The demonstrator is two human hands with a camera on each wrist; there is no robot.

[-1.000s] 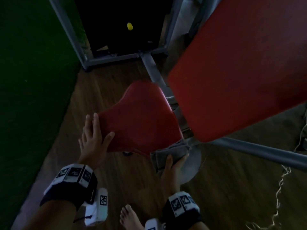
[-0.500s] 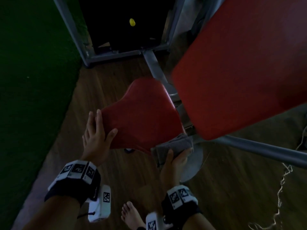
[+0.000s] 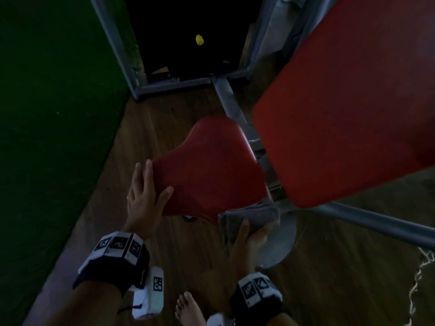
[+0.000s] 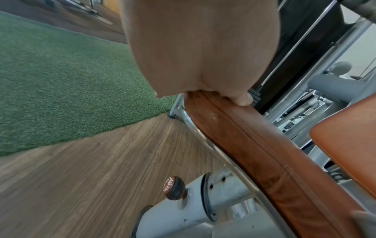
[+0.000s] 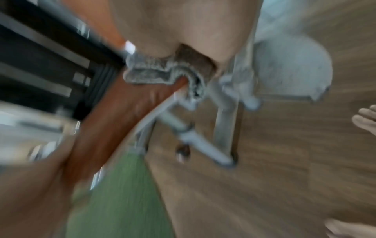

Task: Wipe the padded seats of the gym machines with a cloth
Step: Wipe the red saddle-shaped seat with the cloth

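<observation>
Head view: red seat (image 3: 211, 170) at centre, backrest (image 3: 348, 95) at 2 o'clock. Left hand (image 3: 143, 196) at 9 o'clock of seat, fingers straight along edge, thumb on top, probably steadying pad against wiping push. Right hand (image 3: 249, 238) at seat's 5 o'clock corner, pinching grey cloth (image 3: 249, 215) and pressing it onto rim there, likely wiping edge. Right wrist view blurred.
</observation>
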